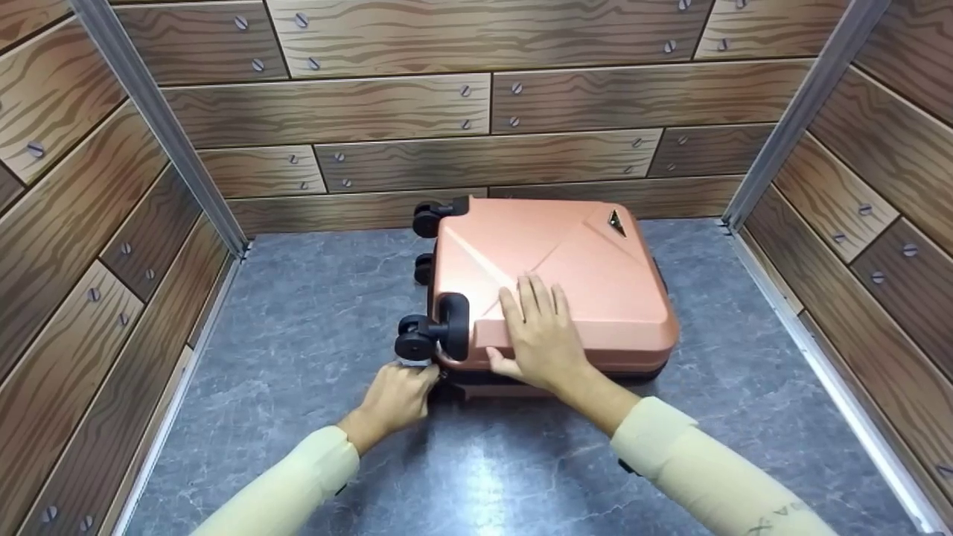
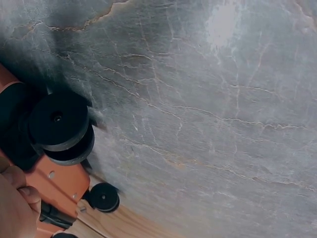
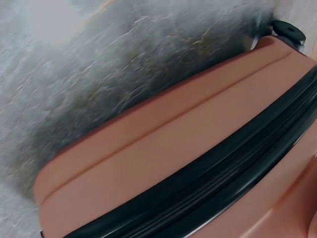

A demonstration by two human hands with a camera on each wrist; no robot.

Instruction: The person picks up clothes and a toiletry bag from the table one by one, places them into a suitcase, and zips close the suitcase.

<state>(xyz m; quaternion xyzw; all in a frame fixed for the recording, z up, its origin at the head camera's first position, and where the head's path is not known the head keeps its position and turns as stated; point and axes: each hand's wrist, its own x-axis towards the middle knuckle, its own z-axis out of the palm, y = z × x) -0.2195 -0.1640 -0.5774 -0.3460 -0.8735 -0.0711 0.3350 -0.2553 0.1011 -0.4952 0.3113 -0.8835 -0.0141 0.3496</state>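
A rose-gold hard-shell suitcase [image 1: 588, 260] lies flat on the floor, its black wheels [image 1: 414, 344] facing left. My right hand [image 1: 547, 346] rests on its upper shell near the front edge, fingers spread and straight, thumb reaching over the side. At the near left corner, just below a wheel, my left hand [image 1: 394, 398] curls its fingers at the zipper; what lies between the fingertips is mostly hidden. The left wrist view shows those bent fingers [image 2: 20, 188] beside the wheel end. Along the side, the black zipper band [image 3: 198, 181] runs closed in the right wrist view.
Grey marbled floor [image 1: 320, 298] surrounds the suitcase. Wood-patterned panels [image 1: 417, 112] wall in the back and both sides, with metal strips [image 1: 819, 357] along the edges. The suitcase's far side is close to the back wall.
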